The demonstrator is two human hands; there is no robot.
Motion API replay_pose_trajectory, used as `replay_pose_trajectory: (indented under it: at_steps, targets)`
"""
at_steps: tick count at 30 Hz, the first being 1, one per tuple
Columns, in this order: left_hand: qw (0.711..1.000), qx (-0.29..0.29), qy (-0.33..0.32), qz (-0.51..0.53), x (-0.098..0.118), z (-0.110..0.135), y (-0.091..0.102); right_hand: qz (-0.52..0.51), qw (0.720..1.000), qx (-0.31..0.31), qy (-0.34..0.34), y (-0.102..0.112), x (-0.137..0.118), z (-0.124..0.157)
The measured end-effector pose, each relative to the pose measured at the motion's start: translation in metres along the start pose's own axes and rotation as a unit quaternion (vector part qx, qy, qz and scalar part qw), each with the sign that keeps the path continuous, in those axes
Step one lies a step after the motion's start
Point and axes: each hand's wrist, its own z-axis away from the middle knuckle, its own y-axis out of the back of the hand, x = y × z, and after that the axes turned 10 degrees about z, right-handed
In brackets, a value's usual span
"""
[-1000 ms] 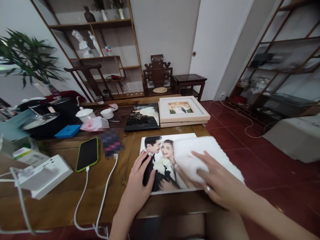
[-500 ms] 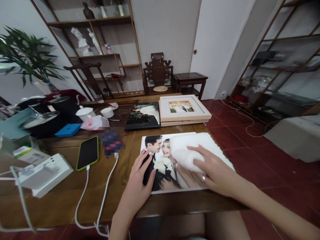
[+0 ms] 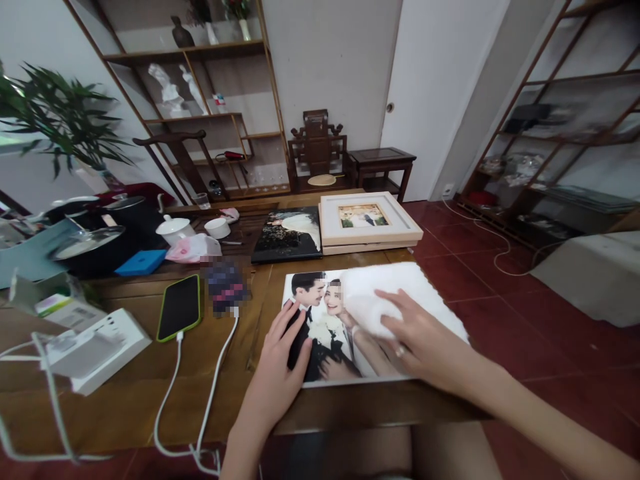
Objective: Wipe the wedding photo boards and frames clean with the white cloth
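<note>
A large glossy wedding photo print (image 3: 325,333) lies flat near the front edge of the wooden table (image 3: 125,400). My left hand (image 3: 277,377) rests on the print's left edge, fingers spread flat, pinning it down. My right hand (image 3: 425,340) presses a white cloth (image 3: 380,297) against the print's right half, fingers laid over the cloth. The cloth covers most of the print's right side.
Behind the print lie a dark photo board (image 3: 287,233) and a white framed picture (image 3: 367,223). To the left are a phone with a green case (image 3: 179,307) on a white cable, a white power strip (image 3: 95,347), cups and black pots (image 3: 85,243). A red tile floor (image 3: 500,313) lies to the right.
My right hand has slid the white cloth leftward and a little farther across the print. The left hand has stayed on the print's left edge.
</note>
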Motion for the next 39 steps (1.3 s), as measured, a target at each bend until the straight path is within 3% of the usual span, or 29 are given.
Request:
replay_pose_trajectory:
  at_steps: [5,9,13,22,26,29,35,39]
  targets:
    - [1.000,-0.001,0.008,0.002,0.001,-0.001,0.000,0.010,0.997,0.040,0.061,0.010,-0.036,0.061]
    - [1.000,0.006,0.000,0.003,0.001,-0.001,0.000,-0.009,0.994,0.049,0.102,0.013,-0.045,0.073]
    - [1.000,0.003,-0.002,0.002,0.001,0.000,0.001,-0.034,0.998,0.013,0.061,0.011,-0.036,0.050]
    - [1.000,-0.011,0.003,0.011,0.003,0.000,0.003,0.026,1.000,0.000,-0.017,-0.006,0.019,-0.055]
    - [1.000,-0.002,0.000,0.018,0.003,0.000,0.002,0.033,0.999,0.005,-0.036,-0.011,0.024,-0.068]
    - [1.000,-0.002,0.002,0.013,0.002,-0.001,0.001,0.024,0.999,0.015,-0.021,-0.010,0.009,-0.050]
    - [1.000,-0.003,0.007,0.005,0.001,-0.001,0.000,-0.019,0.999,0.040,0.029,-0.008,-0.043,0.024]
    - [1.000,-0.001,0.006,0.004,0.001,-0.001,0.001,0.015,0.990,0.120,0.074,-0.019,-0.062,0.055]
